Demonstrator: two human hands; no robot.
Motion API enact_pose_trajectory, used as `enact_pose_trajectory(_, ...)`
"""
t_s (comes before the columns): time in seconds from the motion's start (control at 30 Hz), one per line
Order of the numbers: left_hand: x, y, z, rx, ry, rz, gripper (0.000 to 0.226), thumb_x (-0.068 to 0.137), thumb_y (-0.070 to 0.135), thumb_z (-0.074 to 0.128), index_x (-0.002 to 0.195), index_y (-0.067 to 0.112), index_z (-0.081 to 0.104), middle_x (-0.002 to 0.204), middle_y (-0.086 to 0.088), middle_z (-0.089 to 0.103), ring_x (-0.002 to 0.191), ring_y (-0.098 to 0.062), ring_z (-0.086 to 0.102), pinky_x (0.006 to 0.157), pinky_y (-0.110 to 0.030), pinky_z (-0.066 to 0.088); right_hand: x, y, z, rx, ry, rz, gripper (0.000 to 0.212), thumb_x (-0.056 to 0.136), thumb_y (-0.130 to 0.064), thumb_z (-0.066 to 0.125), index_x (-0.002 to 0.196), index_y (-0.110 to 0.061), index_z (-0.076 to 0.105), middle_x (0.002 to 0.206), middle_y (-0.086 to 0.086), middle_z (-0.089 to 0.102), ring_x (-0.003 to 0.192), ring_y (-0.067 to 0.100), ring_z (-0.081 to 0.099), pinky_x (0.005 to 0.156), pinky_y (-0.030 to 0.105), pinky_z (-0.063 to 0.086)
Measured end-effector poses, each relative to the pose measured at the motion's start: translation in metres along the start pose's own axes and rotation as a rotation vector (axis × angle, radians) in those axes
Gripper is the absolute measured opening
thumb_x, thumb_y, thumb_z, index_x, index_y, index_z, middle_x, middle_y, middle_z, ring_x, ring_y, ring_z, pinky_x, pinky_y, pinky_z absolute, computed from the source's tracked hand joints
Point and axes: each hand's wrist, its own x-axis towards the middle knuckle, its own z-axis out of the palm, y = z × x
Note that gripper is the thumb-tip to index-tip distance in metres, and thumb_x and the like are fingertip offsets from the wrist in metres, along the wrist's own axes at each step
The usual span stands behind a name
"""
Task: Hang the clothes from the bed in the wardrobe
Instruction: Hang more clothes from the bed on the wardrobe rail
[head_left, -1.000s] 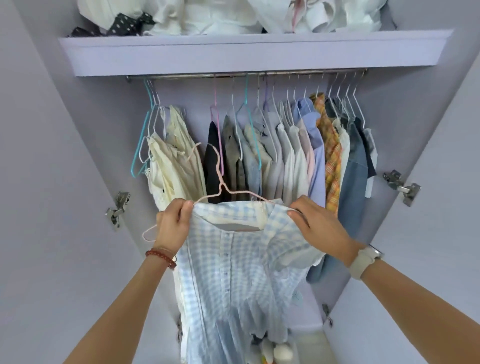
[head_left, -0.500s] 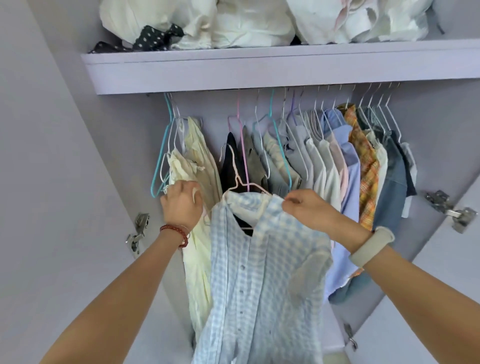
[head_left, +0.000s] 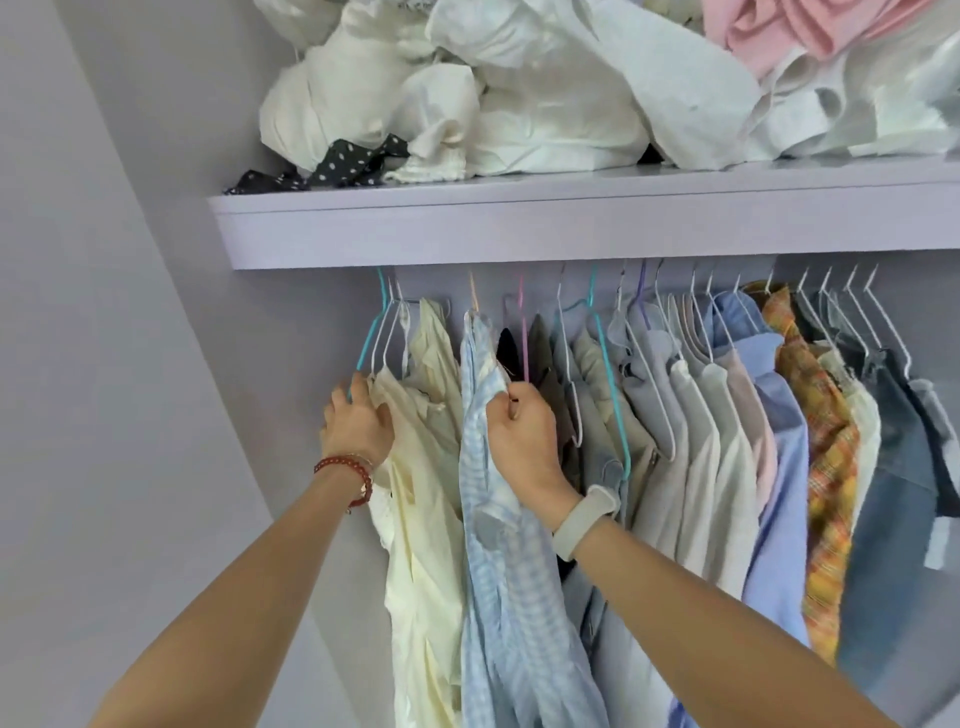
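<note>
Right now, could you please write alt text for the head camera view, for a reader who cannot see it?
A right hand grips a blue checked shirt on its hanger among the hanging clothes, while the left hand pushes a cream garment aside. Above, a lilac shelf holds crumpled white laundry.

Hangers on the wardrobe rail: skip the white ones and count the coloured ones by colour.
teal hangers: 2
pink hanger: 1
purple hanger: 1
peach hanger, carrying the checked shirt: 1
Total: 5

Right hand (head_left: 522, 441) grips checked shirt (head_left: 511, 597).
</note>
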Motion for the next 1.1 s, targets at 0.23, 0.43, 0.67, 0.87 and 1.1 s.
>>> enact_pose_trajectory(0.23, 0.016, -0.009, 0.010, -0.026, 0.135, 0.026, 0.033, 0.094, 0.019, 0.042, 0.125, 0.009, 0.045, 0.125, -0.015, 0.049, 0.115, -0.032, 0.038, 0.093, -0.042, 0.030, 0.035, 0.013, 0.047, -0.027, 0.008, -0.109, 0.021, 0.092, -0.006, 0.039, 0.072, -0.009, 0.042, 0.054, -0.005, 0.035, 0.051, 0.011, 0.035, 0.055, 0.035, 0.034)
enact_pose_trajectory(0.43, 0.021, -0.013, 0.020, -0.227, 0.191, 0.076, 0.024, 0.094, 0.019, 0.044, 0.115, 0.009, 0.050, 0.120, -0.010, 0.048, 0.112, -0.028, 0.042, 0.096, -0.040, 0.029, 0.075, 0.023, 0.078, -0.018, 0.152, -0.072, 0.017, 0.093, -0.007, 0.039, 0.086, 0.003, 0.050, 0.059, 0.004, 0.045, 0.062, 0.026, 0.047, 0.058, 0.038, 0.039)
enact_pose_trajectory(0.67, 0.028, -0.028, 0.023, -0.452, 0.121, 0.058, 0.031, 0.096, 0.031, 0.040, 0.125, 0.019, 0.043, 0.132, -0.003, 0.042, 0.111, -0.021, 0.050, 0.085, -0.026, 0.036, 0.093, 0.052, 0.100, -0.163, -0.034, -0.010, 0.018, 0.096, -0.012, 0.037, 0.078, -0.008, 0.040, 0.065, 0.007, 0.046, 0.066, 0.025, 0.047, 0.056, 0.031, 0.033)
enact_pose_trajectory(0.87, 0.043, -0.029, 0.023, -0.481, -0.023, -0.118, 0.038, 0.098, 0.026, 0.035, 0.133, 0.014, 0.045, 0.125, -0.016, 0.051, 0.112, -0.033, 0.050, 0.091, -0.034, 0.039, 0.088, 0.036, 0.120, -0.250, -0.207, -0.126, 0.029, 0.096, -0.010, 0.036, 0.067, -0.012, 0.038, 0.064, 0.011, 0.053, 0.066, 0.028, 0.047, 0.058, 0.028, 0.028)
enact_pose_trajectory(1.1, 0.046, -0.030, 0.014, -0.559, 0.038, -0.172, 0.037, 0.097, 0.019, 0.037, 0.130, 0.004, 0.045, 0.125, -0.017, 0.045, 0.112, -0.034, 0.049, 0.098, -0.042, 0.040, 0.098, 0.015, 0.139, -0.259, -0.379, -0.076, 0.042, 0.095, -0.012, 0.038, 0.055, -0.019, 0.026, 0.075, 0.022, 0.049, 0.073, 0.022, 0.042, 0.068, 0.034, 0.037)
